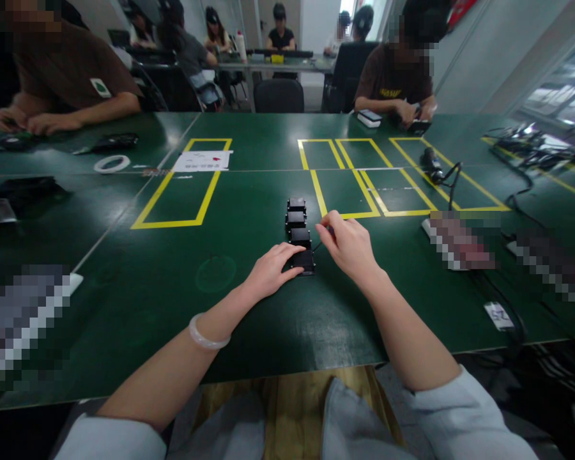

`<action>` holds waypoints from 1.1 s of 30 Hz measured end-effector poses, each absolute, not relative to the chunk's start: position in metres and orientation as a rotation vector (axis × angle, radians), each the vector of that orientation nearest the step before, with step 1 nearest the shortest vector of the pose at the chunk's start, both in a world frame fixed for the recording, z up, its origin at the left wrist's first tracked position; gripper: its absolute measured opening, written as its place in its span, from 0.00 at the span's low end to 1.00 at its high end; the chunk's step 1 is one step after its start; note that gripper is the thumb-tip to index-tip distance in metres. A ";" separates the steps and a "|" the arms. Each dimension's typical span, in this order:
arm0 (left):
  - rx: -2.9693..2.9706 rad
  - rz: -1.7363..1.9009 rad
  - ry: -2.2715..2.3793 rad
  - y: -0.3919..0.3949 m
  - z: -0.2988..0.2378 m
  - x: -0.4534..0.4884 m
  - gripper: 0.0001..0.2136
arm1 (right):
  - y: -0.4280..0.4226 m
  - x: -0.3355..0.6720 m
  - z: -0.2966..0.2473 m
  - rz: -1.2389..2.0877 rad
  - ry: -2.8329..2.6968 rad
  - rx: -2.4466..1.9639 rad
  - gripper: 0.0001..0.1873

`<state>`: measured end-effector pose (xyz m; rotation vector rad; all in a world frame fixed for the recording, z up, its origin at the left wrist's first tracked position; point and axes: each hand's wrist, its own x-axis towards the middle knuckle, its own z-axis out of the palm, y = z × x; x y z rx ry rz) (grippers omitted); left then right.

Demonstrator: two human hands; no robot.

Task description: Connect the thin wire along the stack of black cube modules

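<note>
On the green table (pixel 268 332), several small black box-like pieces (pixel 296 219) stand in a row leading away from me. My left hand (pixel 273 268), a pale bracelet on its wrist, grips the nearest black piece (pixel 304 260) between thumb and fingers. To the right of the row, my right hand (pixel 349 243) is closed in a pinch. A thin dark rod (pixel 317 246) runs from its fingertips towards the side of that nearest piece. Whether the rod's tip touches the piece, I cannot tell.
Yellow tape outlines (pixel 167 225) mark the tabletop. A paper sheet (pixel 204 161) and a white tape roll (pixel 112 164) lie left. At right are a black device on a cable (pixel 431 165), a blurred-out panel (pixel 460 239) and tangled cables (pixel 527 144). People sit across the table.
</note>
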<state>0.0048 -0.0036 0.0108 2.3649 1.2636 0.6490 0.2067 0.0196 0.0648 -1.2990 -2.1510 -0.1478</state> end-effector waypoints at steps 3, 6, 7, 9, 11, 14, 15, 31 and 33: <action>2.357 0.650 1.267 -0.004 0.011 0.005 0.18 | 0.019 0.206 0.065 -0.163 -2.152 -1.319 0.12; 2.357 0.653 1.262 -0.004 0.011 0.005 0.18 | 0.019 0.206 0.065 -0.160 -2.149 -1.322 0.10; 2.357 0.652 1.261 -0.004 0.011 0.005 0.18 | 0.019 0.206 0.065 -0.157 -2.148 -1.317 0.11; 2.355 0.651 1.262 -0.004 0.011 0.005 0.19 | 0.019 0.206 0.065 -0.149 -2.149 -1.300 0.12; 2.354 0.652 1.265 -0.004 0.011 0.005 0.19 | 0.019 0.206 0.066 -0.148 -2.147 -1.295 0.13; 2.359 0.652 1.266 -0.004 0.011 0.005 0.19 | 0.019 0.206 0.066 -0.160 -2.140 -1.322 0.12; 2.361 0.653 1.265 -0.004 0.011 0.005 0.19 | 0.019 0.205 0.067 -0.162 -2.139 -1.329 0.10; 2.367 0.658 1.257 -0.004 0.009 0.004 0.19 | 0.019 0.206 0.065 -0.135 -2.137 -1.299 0.11; 2.365 0.657 1.257 -0.004 0.009 0.005 0.19 | 0.019 0.206 0.065 -0.132 -2.137 -1.290 0.13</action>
